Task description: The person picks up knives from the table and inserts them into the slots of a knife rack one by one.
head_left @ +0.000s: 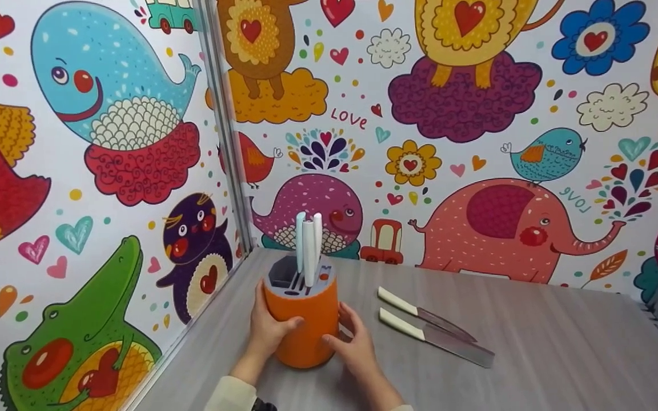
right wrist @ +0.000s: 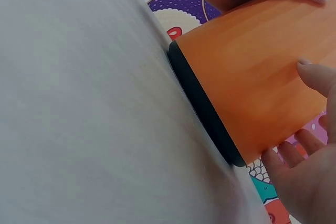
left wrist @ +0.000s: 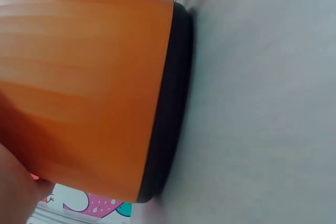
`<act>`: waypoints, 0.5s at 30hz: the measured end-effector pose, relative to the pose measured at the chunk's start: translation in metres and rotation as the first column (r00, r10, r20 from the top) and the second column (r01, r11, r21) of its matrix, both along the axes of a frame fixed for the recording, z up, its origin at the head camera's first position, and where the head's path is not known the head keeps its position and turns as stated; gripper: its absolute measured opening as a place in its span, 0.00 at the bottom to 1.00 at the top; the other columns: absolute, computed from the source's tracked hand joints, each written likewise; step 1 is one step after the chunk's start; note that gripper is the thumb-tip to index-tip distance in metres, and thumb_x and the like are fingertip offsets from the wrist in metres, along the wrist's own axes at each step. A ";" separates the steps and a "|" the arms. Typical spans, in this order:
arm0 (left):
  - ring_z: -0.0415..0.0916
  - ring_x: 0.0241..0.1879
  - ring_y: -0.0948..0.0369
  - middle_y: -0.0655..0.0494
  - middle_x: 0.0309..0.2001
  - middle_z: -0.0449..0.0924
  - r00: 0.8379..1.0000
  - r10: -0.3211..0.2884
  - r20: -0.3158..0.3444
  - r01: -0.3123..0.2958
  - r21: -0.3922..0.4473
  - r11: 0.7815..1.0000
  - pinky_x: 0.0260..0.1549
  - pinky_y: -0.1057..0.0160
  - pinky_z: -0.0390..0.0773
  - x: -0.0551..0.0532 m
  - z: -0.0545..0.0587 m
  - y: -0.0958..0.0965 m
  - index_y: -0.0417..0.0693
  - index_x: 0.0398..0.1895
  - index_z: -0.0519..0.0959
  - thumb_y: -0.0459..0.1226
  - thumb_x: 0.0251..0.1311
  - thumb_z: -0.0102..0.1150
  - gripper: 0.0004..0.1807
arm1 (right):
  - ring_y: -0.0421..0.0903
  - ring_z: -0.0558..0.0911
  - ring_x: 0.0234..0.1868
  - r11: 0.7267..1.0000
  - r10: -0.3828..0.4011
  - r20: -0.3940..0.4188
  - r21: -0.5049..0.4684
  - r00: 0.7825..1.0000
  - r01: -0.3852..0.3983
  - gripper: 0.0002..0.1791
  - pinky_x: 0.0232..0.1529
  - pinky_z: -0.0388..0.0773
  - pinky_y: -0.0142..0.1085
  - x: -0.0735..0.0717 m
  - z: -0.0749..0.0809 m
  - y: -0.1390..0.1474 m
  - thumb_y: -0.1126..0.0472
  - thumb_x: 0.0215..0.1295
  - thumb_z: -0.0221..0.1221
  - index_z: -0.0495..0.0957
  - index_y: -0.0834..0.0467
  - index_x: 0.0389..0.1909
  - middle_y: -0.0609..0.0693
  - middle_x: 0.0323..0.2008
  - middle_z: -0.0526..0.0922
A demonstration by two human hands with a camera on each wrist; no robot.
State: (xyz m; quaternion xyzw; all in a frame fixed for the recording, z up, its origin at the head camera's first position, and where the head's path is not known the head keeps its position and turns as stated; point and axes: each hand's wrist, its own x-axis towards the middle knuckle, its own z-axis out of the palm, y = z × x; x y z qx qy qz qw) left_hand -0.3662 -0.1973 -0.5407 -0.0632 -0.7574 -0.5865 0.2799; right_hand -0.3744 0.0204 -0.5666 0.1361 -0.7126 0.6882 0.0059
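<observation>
My left hand [head_left: 271,326] and right hand [head_left: 358,343] curl round opposite sides of the orange knife holder [head_left: 311,325], apparently steadying it upright on the left of the table [head_left: 563,337]. Two knives [head_left: 449,342] lie to its right, handles [head_left: 401,324] towards it, perhaps for easy reach.

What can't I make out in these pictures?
Most of what's below the upright handles: head view, hidden inside the orange block.
The block's top: left wrist view, cut off by the left edge.
Part of the left hand: head view, hidden behind the block.
Black wrist item: head view, cut off by the bottom edge.
</observation>
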 end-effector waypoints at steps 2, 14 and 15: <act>0.76 0.66 0.52 0.47 0.74 0.72 1.000 0.003 0.010 -0.003 0.000 1.000 0.74 0.42 0.72 0.000 0.000 0.001 0.49 0.83 0.52 0.46 0.49 0.84 0.63 | 0.64 0.74 0.74 1.000 -0.022 -0.019 -0.010 1.000 0.021 0.46 0.74 0.73 0.59 -0.002 -0.001 0.005 0.54 0.65 0.75 0.65 0.63 0.78 0.65 0.75 0.73; 0.74 0.67 0.56 0.50 0.76 0.70 0.998 -0.005 0.067 0.003 0.033 0.999 0.74 0.57 0.71 0.000 0.003 0.002 0.52 0.84 0.50 0.47 0.49 0.84 0.63 | 0.60 0.85 0.63 0.854 -0.462 -0.196 0.167 0.865 0.493 0.23 0.65 0.81 0.55 -0.027 -0.004 0.055 0.67 0.62 0.70 0.84 0.61 0.59 0.60 0.59 0.88; 0.74 0.67 0.56 0.51 0.76 0.70 0.998 -0.005 0.068 0.003 0.035 0.999 0.73 0.61 0.71 0.001 0.003 0.002 0.53 0.84 0.51 0.47 0.49 0.84 0.63 | 0.61 0.86 0.62 0.829 -0.483 -0.221 0.194 0.847 0.524 0.23 0.64 0.81 0.56 -0.028 -0.004 0.059 0.67 0.61 0.71 0.85 0.61 0.58 0.60 0.58 0.88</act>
